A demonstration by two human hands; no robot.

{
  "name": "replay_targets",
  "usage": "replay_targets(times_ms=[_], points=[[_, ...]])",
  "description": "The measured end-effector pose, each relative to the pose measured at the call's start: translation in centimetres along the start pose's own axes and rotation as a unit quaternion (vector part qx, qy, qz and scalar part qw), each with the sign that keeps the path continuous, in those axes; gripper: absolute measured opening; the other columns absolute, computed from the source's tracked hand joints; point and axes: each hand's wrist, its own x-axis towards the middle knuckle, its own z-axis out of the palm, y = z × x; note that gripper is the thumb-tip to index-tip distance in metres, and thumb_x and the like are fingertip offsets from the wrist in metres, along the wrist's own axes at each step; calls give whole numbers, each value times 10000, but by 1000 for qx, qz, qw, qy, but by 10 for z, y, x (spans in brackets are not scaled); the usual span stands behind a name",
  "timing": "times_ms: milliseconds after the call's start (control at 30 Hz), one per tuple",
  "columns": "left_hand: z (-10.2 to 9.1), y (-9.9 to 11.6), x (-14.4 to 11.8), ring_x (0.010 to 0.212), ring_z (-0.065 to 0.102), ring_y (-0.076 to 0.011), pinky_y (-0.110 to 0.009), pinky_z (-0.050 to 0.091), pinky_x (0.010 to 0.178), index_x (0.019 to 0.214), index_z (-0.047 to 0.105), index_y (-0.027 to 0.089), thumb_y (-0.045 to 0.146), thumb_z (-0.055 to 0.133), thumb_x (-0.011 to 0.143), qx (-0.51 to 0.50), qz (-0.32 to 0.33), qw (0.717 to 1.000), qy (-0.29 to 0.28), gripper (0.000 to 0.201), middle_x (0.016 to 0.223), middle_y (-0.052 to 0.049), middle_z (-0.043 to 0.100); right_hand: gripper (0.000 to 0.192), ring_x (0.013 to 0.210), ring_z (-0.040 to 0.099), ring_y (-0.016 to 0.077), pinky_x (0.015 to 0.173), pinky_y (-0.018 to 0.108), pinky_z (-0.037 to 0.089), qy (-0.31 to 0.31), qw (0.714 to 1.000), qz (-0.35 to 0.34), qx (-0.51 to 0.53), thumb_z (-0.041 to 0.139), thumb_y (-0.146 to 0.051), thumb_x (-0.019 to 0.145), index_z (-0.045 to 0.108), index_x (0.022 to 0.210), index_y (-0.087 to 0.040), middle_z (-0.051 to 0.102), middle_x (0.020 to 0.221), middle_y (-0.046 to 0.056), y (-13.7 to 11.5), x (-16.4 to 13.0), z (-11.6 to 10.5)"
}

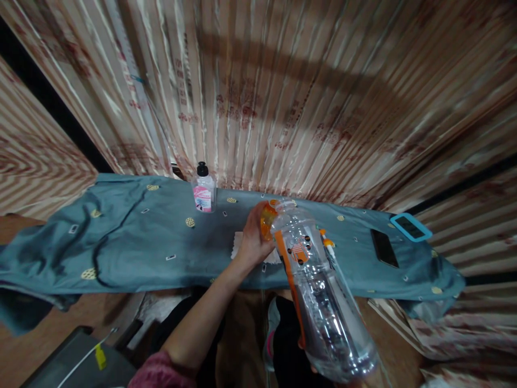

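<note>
1. We hold a large clear plastic bottle (319,291) tilted across our lap, its base towards us and its neck pointing out over the surface (133,242); held this way, the cap end sits within easy reach of the other hand.
2. Our left hand (252,240) is closed around the orange cap (267,218) at the neck, fingers wrapped over it in what looks like a twisting grip.
3. Our right hand (355,380) is almost wholly hidden beneath the bottle's base at the bottom edge; it seems to bear the weight from below, but we cannot tell how far its fingers are curled.
4. The surface is covered by a blue-grey cloth (60,253) with small embroidered patches.
5. A small pump bottle (203,188) with a pink label stands upright at the far edge, well apart from the hands.
6. A dark phone (384,248) and a blue-framed device (410,226) lie flat on the right, clear of the bottle.
7. A white square (238,245) lies on the cloth just beyond our left wrist.
</note>
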Motion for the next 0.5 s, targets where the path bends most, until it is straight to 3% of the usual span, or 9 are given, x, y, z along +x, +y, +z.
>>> replay_targets(times_ms=[500], points=[[2, 0, -2, 1163, 587, -294, -494, 486, 1020, 1327, 420, 206, 429, 713, 772, 7, -5, 1000, -2, 666, 1261, -136, 575, 519, 1030, 631, 255, 825, 454, 565, -21, 1000, -3, 14, 638, -512, 861, 559, 1280, -217, 610, 1247, 111, -18, 13, 13]])
